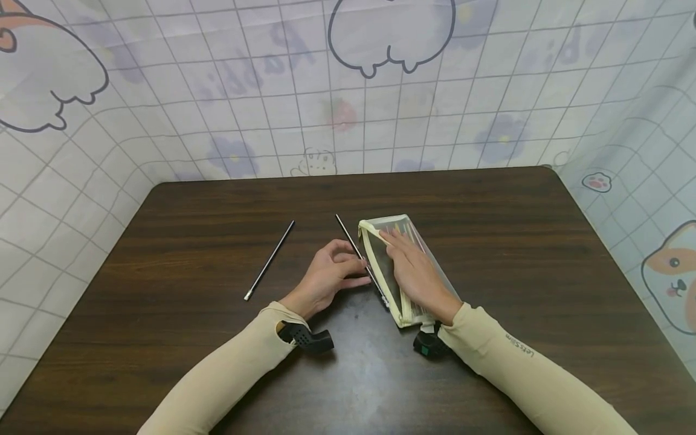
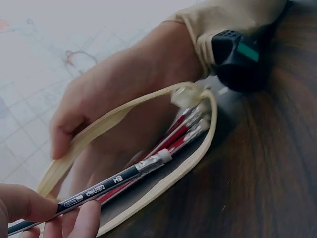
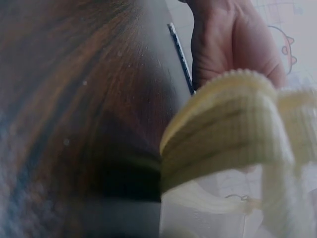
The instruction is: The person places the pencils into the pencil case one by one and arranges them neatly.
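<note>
My left hand [image 1: 326,275] pinches a dark HB pencil [image 2: 121,178] between thumb and fingers. The pencil's white eraser end points towards me and lies at the open mouth of a see-through pencil pouch [image 1: 415,237] with a cream zip edge. My right hand [image 1: 415,272] lies over the pouch, and in the left wrist view its fingers curl over the raised upper rim [image 2: 114,116], holding it. Inside are several red pencils [image 2: 181,136] with metal-banded ends. In the right wrist view the cream zip edge [image 3: 223,124] hides part of my left hand [image 3: 235,44].
A second dark pencil [image 1: 270,260] lies slanted on the brown wooden table [image 1: 179,272], left of my left hand. Patterned white sheeting [image 1: 261,121] stands along the table's back and sides. Each wrist wears a black camera [image 1: 312,338].
</note>
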`<state>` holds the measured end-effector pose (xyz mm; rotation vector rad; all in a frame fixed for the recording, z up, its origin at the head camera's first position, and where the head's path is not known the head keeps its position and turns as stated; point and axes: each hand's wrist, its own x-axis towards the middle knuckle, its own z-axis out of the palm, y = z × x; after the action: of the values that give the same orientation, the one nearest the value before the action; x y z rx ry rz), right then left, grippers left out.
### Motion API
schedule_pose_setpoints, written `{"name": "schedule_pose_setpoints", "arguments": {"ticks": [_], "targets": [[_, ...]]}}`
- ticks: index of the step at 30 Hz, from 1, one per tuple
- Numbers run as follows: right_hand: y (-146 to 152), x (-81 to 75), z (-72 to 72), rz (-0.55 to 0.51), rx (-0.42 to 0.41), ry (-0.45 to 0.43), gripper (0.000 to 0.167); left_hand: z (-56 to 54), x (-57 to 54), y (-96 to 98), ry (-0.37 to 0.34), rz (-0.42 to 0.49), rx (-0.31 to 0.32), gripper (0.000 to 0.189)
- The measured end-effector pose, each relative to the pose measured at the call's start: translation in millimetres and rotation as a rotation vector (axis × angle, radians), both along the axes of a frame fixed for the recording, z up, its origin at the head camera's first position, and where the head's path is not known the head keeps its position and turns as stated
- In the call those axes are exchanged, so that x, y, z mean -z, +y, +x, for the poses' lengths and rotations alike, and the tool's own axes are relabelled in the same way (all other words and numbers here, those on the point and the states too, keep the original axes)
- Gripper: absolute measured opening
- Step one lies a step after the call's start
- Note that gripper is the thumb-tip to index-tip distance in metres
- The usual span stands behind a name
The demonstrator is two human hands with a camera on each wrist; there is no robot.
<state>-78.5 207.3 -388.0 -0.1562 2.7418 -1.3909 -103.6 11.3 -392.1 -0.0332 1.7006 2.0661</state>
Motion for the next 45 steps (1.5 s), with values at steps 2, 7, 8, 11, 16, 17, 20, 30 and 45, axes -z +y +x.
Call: {"name": "schedule_pose_setpoints", "arguments": {"ticks": [2, 7, 8, 11, 16, 17, 20, 30, 45], "targets": [[0, 0.3, 0.0, -0.006, 0.003, 0.001, 0.050, 1.6, 1.8, 4.4, -0.009, 0.013, 0.002, 0.030], [-1, 0.8, 0.6, -0.025, 0.015, 0.002, 0.050, 7.5, 5.7, 13.0, -0.010, 0.024, 0.027, 0.031], [-2, 1.0, 0.6, -0.026, 0.018, 0.004, 0.049, 8.7, 6.3, 14.5, -0.006, 0.023, 0.035, 0.031], [-2, 1.6, 0.7, -0.026, 0.027, 0.009, 0.049, 11.9, 6.9, 19.0, 0.001, 0.024, 0.050, 0.031], [-2, 1.8, 0.7, -0.037, 0.035, 0.003, 0.049, 15.3, 8.2, 25.5, -0.012, 0.013, 0.064, 0.032], [-2, 1.5, 0.9, -0.039, 0.037, 0.001, 0.049, 15.4, 9.1, 26.8, -0.014, 0.008, 0.067, 0.032], [-2, 1.0, 1.2, -0.040, 0.040, 0.000, 0.049, 15.3, 10.1, 30.1, -0.016, -0.014, 0.076, 0.033], [0, 0.4, 2.1, -0.044, 0.033, -0.015, 0.050, 15.0, 2.0, 34.5, 0.016, -0.140, 0.136, 0.043], [1, -1.0, -1.0, -0.057, 0.021, 0.026, 0.049, 4.0, -10.6, 13.3, 0.114, -0.226, 0.106, 0.037]]}}
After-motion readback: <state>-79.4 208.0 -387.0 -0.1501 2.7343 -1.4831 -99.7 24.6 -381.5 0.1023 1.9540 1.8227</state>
